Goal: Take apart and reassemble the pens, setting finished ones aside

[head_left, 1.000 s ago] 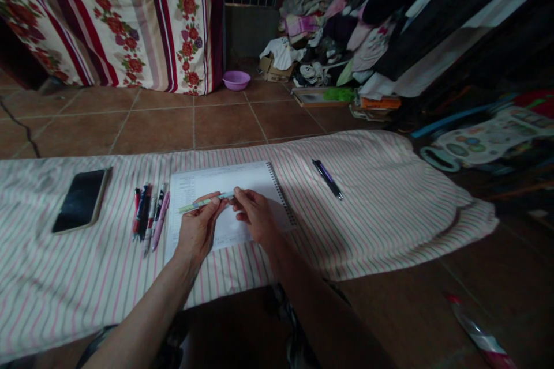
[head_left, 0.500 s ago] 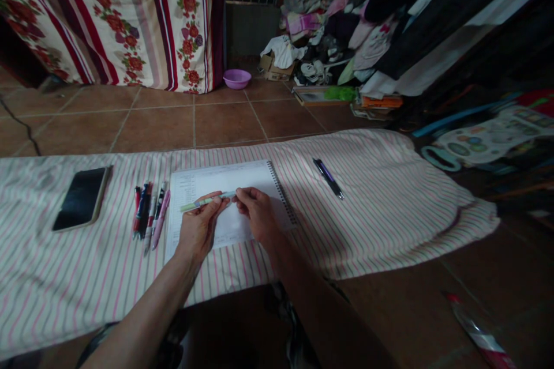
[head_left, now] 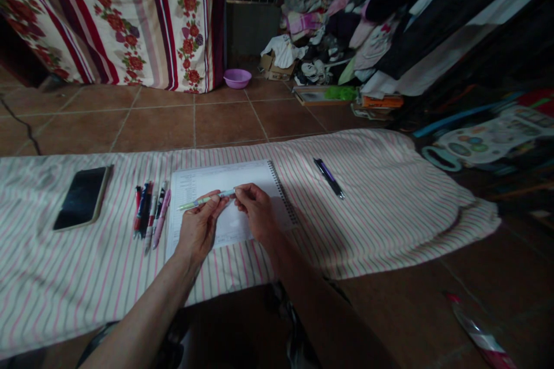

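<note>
1. Head view, centre: a pale green-and-blue pen (head_left: pixel 199 202) is grasped by the left hand (head_left: pixel 199 223), its right end pinched by the right hand (head_left: pixel 255 210), over a spiral-bound notebook (head_left: pixel 229 175).
2. Striped cloth (head_left: pixel 389 196) lies beneath; brown tiled floor (head_left: pixel 160 127) and floral curtain (head_left: pixel 147 23) fill the upper left.
3. Fingers hide part of the pen; a bottle-like object (head_left: pixel 479 331), lower right, is dim and cut off.
4. Upper centre: purple basin (head_left: pixel 237 79), contents unclear; cardboard box (head_left: pixel 277 74) topped with white fabric (head_left: pixel 282 53).

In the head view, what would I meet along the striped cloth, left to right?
Black rectangular phone → cluster of red, dark, white and pink pens → white spiral-bound paper notebook → black-and-purple pen or pens.
</note>
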### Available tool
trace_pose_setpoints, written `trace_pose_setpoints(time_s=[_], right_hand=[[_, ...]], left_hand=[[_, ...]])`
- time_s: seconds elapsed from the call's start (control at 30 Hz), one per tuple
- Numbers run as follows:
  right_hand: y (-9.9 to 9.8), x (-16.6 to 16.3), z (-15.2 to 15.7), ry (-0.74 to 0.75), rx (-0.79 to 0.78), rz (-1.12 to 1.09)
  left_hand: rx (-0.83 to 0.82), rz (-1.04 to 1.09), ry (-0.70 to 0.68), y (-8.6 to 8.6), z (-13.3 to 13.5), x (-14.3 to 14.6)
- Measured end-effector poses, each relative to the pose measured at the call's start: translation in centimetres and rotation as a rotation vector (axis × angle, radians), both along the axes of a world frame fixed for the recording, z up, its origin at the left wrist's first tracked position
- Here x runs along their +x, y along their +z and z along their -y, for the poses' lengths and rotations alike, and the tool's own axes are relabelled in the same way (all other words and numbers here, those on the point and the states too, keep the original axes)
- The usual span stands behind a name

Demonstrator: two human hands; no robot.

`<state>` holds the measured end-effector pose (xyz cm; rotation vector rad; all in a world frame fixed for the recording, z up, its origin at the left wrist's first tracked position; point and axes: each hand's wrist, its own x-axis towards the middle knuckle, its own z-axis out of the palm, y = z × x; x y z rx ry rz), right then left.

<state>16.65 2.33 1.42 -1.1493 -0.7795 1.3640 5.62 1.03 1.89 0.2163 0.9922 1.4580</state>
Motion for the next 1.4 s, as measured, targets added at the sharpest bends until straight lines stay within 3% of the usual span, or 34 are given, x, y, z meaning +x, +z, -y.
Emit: trace_pose_setpoints(time_s=[0.37, 0.9, 1.23, 1.4], right_hand=[[0.0, 0.2, 0.2, 0.094, -0.201, -0.021], [-0.3, 0.2, -0.1, 0.022, -0.127, -0.075], [-0.6, 0.1, -0.1, 0.046, -0.043, -0.121], [-0.2, 0.0, 0.1, 0.071, -0.082, -0.114]], left_hand=[[0.089, 0.003, -0.022, -0.5, -0.1, -0.2], [0.118, -0.026, -0.076, -1.1, 0.0, -0.1], [0.04, 0.035, -0.011, -0.4, 0.0, 0.1], [0.02, 0.039, -0.001, -0.1, -0.1, 0.0]])
